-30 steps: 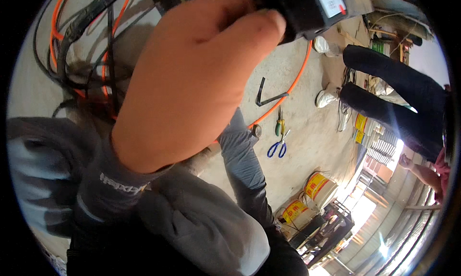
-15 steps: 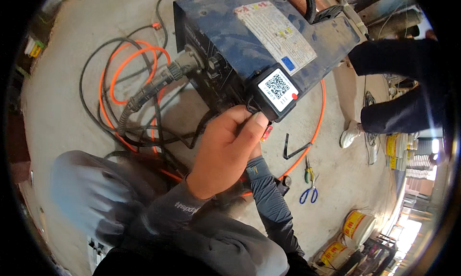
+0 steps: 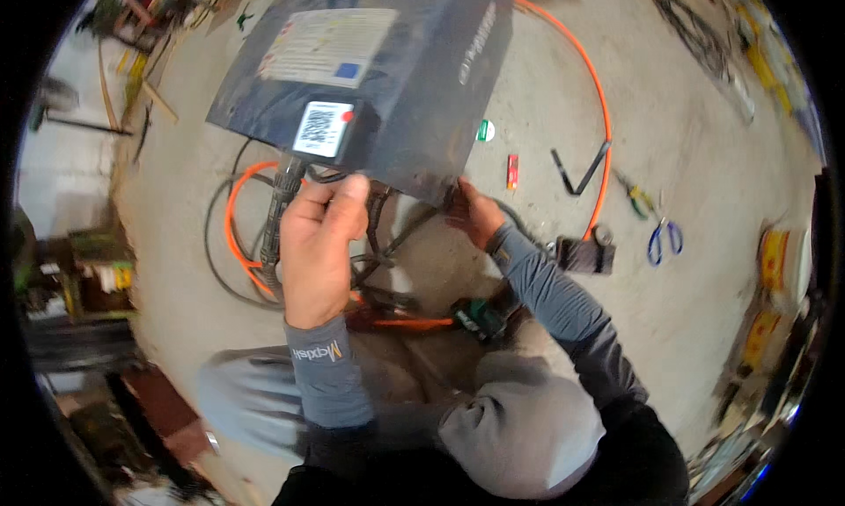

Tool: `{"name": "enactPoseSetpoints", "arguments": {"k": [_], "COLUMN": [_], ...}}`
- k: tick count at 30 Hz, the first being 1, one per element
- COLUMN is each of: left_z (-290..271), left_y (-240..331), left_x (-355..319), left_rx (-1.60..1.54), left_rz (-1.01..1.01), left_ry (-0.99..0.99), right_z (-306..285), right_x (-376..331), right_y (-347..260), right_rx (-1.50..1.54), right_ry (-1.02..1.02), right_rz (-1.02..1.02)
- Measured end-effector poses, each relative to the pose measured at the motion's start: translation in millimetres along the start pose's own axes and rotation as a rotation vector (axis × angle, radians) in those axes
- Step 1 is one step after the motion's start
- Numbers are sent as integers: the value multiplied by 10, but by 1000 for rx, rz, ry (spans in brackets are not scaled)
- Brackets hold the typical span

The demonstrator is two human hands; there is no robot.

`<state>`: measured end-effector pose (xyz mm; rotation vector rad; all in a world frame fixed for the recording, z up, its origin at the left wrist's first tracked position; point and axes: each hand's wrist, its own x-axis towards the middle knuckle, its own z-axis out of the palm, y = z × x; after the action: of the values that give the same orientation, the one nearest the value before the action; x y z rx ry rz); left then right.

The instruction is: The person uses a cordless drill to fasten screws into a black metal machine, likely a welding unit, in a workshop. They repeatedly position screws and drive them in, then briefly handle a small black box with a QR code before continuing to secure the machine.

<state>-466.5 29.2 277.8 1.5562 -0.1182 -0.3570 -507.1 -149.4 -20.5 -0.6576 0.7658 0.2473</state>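
Note:
My left hand [image 3: 321,246] is closed, thumb on top, at the near edge of a dark blue metal machine case [image 3: 422,75]. Its thumb touches or nearly touches a small black box [image 3: 370,128] with a white code sticker [image 3: 323,129] and a red dot. The box sits over the case's near edge; a thin black loop hangs beside the hand. My right hand [image 3: 477,214] grips the case's near right corner, its fingertips partly hidden. A thick ribbed cable [image 3: 282,198] runs down beside my left hand, from under the case.
An orange cable [image 3: 602,101] curves across the floor to a small dark block [image 3: 585,255]. Near it lie a bent black strip [image 3: 572,176], pliers [image 3: 637,200], blue-handled scissors [image 3: 664,240] and a small red item [image 3: 512,172]. A green tool [image 3: 480,319] lies between my knees; yellow-and-white buckets [image 3: 779,264] stand right.
The view has turned, shifting the case leftward. My right hand, earlier mostly hidden behind the left, is now at the case's near right corner. The standing person has left the picture.

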Motion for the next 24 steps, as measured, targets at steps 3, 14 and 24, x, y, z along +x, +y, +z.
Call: {"name": "enactPoseSetpoints", "arguments": {"k": [3,14,24], "left_z": [-8,111,38], "left_y": [-38,-197,-212], "left_x": [30,6,2], "left_rx": [-234,-268,-77], "left_rz": [3,205,245], "left_ry": [-157,-113,7], "right_z": [-39,-168,-26], "right_x": [27,49,4], "right_y": [7,90,65], "right_rx": [-22,-12,-52], "right_ry": [-18,58,5], "right_rz": [-48,-113,-72]}}
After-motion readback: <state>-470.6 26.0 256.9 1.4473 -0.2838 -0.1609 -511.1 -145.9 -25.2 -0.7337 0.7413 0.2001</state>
